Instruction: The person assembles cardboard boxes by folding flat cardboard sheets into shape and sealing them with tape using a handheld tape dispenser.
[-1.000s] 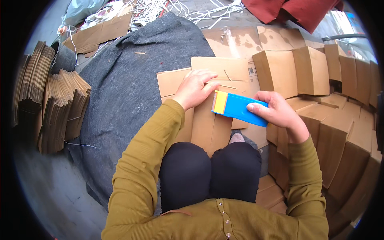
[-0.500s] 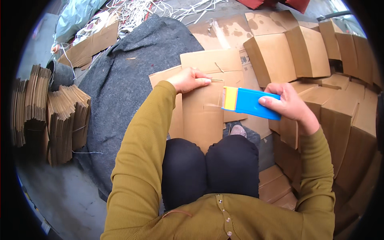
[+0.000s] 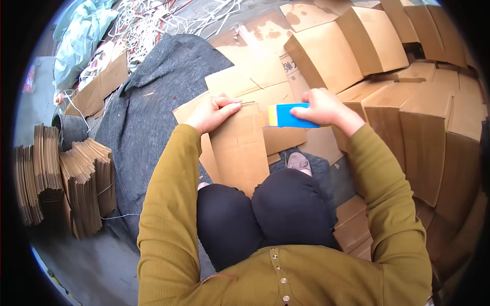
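Left hand (image 3: 210,115) pinches the cardboard (image 3: 237,148) at 11 o'clock, seemingly steadying it. Right hand (image 3: 326,108) clasps a blue tool (image 3: 286,118) facing 9 o'clock.

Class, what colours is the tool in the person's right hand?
The tool is blue with a yellow end, best seen in the head view.

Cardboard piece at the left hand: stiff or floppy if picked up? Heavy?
The cardboard piece is probably fairly stiff: its panel spans nearly straight from the left hand down toward the knees. Likely light for its size, since it looks like thin sheet board. It may flex or fold along the faint lines on its face.
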`<action>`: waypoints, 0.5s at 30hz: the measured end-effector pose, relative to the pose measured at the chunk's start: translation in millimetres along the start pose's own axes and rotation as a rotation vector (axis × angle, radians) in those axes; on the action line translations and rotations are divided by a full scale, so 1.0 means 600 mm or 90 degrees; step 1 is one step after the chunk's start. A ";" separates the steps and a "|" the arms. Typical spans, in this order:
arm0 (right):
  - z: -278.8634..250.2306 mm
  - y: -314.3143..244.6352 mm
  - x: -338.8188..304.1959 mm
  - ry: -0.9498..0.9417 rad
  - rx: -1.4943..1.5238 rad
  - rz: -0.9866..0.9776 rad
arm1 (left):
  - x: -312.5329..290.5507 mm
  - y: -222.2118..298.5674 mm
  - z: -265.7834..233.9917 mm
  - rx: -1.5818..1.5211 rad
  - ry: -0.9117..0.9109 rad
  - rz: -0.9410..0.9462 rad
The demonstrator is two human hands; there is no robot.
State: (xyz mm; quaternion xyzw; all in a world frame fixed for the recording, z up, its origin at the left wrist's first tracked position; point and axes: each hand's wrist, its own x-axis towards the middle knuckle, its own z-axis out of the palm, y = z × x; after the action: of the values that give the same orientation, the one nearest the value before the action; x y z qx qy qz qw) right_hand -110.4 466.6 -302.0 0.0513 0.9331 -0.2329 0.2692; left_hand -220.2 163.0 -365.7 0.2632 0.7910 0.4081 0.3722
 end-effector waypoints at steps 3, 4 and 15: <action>0.036 -0.079 0.008 0.029 -0.094 0.027 | -0.019 0.028 0.030 0.286 0.180 0.130; 0.031 -0.100 0.002 0.057 -0.124 0.035 | -0.018 0.039 0.041 0.365 0.220 0.140; 0.183 -0.103 0.042 0.055 -0.099 -0.049 | -0.013 0.069 0.073 0.554 0.297 0.064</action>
State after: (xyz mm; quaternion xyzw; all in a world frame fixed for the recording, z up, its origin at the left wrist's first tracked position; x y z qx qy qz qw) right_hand -92.8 360.2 -372.0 0.0045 0.9603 -0.1677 0.2229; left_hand -175.9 199.0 -345.1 0.3333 0.9366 0.1059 0.0207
